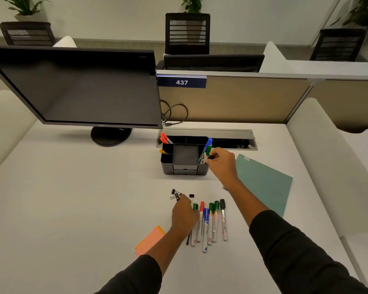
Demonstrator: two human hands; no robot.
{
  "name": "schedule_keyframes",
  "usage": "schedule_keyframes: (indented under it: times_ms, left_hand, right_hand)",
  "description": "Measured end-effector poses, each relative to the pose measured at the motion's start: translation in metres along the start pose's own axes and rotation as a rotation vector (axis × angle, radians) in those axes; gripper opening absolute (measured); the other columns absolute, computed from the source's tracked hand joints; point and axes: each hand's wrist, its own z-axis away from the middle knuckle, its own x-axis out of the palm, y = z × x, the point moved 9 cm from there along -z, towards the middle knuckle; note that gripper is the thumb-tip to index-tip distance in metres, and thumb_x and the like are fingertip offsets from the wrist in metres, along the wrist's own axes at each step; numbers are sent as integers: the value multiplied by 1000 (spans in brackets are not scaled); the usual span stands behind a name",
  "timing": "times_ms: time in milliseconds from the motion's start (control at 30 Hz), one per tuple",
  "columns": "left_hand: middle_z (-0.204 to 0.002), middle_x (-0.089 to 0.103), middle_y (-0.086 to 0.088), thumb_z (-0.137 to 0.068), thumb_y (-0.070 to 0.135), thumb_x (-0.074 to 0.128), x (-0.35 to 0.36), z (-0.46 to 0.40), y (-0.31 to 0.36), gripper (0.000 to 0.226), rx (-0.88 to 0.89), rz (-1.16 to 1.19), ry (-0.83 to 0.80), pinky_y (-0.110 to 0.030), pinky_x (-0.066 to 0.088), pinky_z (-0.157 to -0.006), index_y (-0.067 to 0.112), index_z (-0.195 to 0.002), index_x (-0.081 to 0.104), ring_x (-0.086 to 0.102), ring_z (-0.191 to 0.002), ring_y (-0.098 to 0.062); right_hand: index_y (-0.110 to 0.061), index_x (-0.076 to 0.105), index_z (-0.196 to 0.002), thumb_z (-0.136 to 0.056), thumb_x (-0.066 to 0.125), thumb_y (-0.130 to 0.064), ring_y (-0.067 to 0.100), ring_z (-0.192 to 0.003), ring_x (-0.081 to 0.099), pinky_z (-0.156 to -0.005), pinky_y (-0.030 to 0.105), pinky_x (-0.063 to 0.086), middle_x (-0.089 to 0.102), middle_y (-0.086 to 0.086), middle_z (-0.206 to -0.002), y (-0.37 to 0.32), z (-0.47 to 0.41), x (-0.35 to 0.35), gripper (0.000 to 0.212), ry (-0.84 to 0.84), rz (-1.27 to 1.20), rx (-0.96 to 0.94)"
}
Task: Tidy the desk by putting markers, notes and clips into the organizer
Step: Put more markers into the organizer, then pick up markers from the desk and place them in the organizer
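A black desk organizer stands mid-desk with two red markers in its back left slot and a blue marker in its right slot. My right hand is at the organizer's right side, fingers closed on a green-capped marker that stands in that right slot. Several markers lie in a row near me. My left hand rests over the row's left end, its fingertips touching black binder clips. Another clip lies just right. Orange and pink sticky notes lie left of my left forearm.
A dark monitor on a round stand fills the left back. A teal folder lies right of the organizer. Behind the organizer is an open cable tray, with a cable looping at the beige partition.
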Motion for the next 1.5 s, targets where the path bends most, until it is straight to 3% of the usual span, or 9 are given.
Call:
schedule_keyframes:
  times_ms: [167,267,367,567,667,900,1100,1233,1500]
  left_hand:
    - [-93,61,5,-90,19,75,3,2,8,36,38,-76,22,-20,52,-68,16,-117,52,63,-82,-12]
    - [-98,62,3,-89,26,76,5,4,13,42,47,-106,15,-19,52,-70,18,-121,50,65,-86,-12]
    - [-95,61,5,-89,26,76,6,6,16,43,47,-121,-2,-18,51,-69,17,-122,50,63,-83,-11]
    - [-115,66,-1,-88,22,76,7,7,18,50,55,-103,-16,-19,49,-77,15,-131,51,62,-96,-12]
    - [-121,67,-5,-90,23,75,2,8,18,47,73,-91,17,-24,52,-86,13,-131,56,66,-109,-19]
    - [-113,72,-5,-87,19,74,-35,12,34,39,204,-26,119,-20,46,-79,13,-124,66,67,-97,-16]
    - [-72,67,3,-83,16,76,-82,10,54,28,262,87,218,-16,49,-63,16,-110,69,63,-65,-7]
    - [-82,69,3,-82,12,78,-118,9,73,25,350,219,304,-23,58,-67,14,-105,69,66,-72,-8]
    - [-92,71,2,-86,15,79,-166,3,122,25,565,351,429,-15,58,-75,12,-107,66,72,-83,-8]
  right_hand:
    - [-8,72,-113,-88,77,-10,22,-94,72,-68,11,49,73,12,-111,2,-3,-1,26,8,-31,-10]
    - [-7,70,-125,-91,73,-6,24,-99,70,-79,20,55,72,12,-117,7,-2,-3,35,17,-53,0]
    - [-11,66,-132,-91,73,-8,17,-93,68,-74,13,52,71,6,-109,18,4,-8,42,44,-80,-6]
    - [-15,73,-107,-88,77,-11,10,-68,62,-71,30,61,63,-5,-77,47,30,-23,20,115,-2,34]
    - [-15,72,-98,-87,77,-14,13,-73,63,-73,30,59,65,-2,-82,68,44,-26,12,82,56,79]
    - [-16,68,-93,-81,80,-25,17,-75,64,-62,25,48,69,0,-90,122,83,-15,19,-178,287,323]
    - [-18,61,-93,-82,82,-39,18,-73,66,-60,27,51,64,-2,-85,126,102,-6,32,-261,345,373]
    - [-14,63,-95,-84,81,-31,14,-76,62,-53,22,40,63,-1,-86,123,108,-3,27,-296,382,357]
    - [-15,67,-94,-78,85,-29,16,-78,66,-60,24,45,68,0,-89,125,113,-5,28,-304,388,389]
